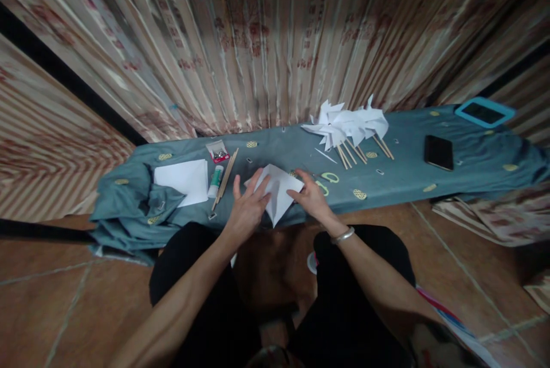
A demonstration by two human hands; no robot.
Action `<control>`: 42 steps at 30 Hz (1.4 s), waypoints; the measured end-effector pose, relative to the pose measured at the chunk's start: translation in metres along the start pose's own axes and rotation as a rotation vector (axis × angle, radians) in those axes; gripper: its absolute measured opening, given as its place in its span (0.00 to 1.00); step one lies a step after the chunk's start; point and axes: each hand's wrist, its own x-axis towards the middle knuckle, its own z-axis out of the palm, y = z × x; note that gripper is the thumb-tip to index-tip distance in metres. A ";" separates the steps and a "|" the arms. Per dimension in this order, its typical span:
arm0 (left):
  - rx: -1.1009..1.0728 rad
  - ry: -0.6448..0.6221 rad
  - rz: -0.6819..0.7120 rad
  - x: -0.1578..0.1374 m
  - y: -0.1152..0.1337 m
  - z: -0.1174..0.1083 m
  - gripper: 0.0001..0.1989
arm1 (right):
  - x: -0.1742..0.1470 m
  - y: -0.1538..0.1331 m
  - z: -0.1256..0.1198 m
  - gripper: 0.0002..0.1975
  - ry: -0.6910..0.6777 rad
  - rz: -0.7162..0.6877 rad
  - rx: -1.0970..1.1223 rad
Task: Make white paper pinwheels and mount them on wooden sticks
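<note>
A folded square of white paper (279, 193) with creases, one corner pointing toward me, lies between my hands at the bench's near edge. My left hand (251, 202) holds its left side, thumb and index finger on the paper and the outer fingers spread. At the right corner, my right hand (311, 193) pinches the paper between thumb and fingers. Just beyond the right hand lie scissors with light green handles (330, 177), their blades partly hidden. To the left of my left hand are several wooden sticks (226, 179) and a glue stick (215, 180).
White paper pinwheels (344, 124) on sticks lie at the back. A small red-and-white box of pins (218, 152) and a stack of white paper (183, 180) sit on the left. On the right are a dark phone (438, 152) and a blue-framed tablet (485, 112). A curtain (266, 41) hangs behind.
</note>
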 end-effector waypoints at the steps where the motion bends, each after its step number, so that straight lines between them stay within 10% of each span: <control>1: -0.016 0.013 -0.010 -0.001 -0.006 0.000 0.14 | -0.004 0.000 -0.001 0.31 0.010 -0.080 -0.095; 7: -0.135 0.013 -0.028 -0.010 -0.025 0.007 0.10 | -0.031 -0.010 -0.008 0.29 -0.040 -0.560 -0.650; 12: -0.180 -0.021 0.026 -0.022 -0.027 0.006 0.11 | -0.039 -0.010 -0.009 0.21 -0.228 -0.736 -0.627; 22: -0.359 -0.042 -0.138 -0.041 -0.032 0.013 0.11 | -0.031 -0.006 -0.014 0.13 -0.293 -0.383 -0.087; 37: -0.259 -0.086 -0.395 -0.019 -0.044 0.012 0.19 | -0.015 -0.010 0.003 0.12 -0.091 0.004 -0.019; 42: -0.040 -0.019 -0.186 -0.016 -0.035 0.006 0.23 | -0.016 -0.017 0.003 0.11 -0.059 0.005 -0.125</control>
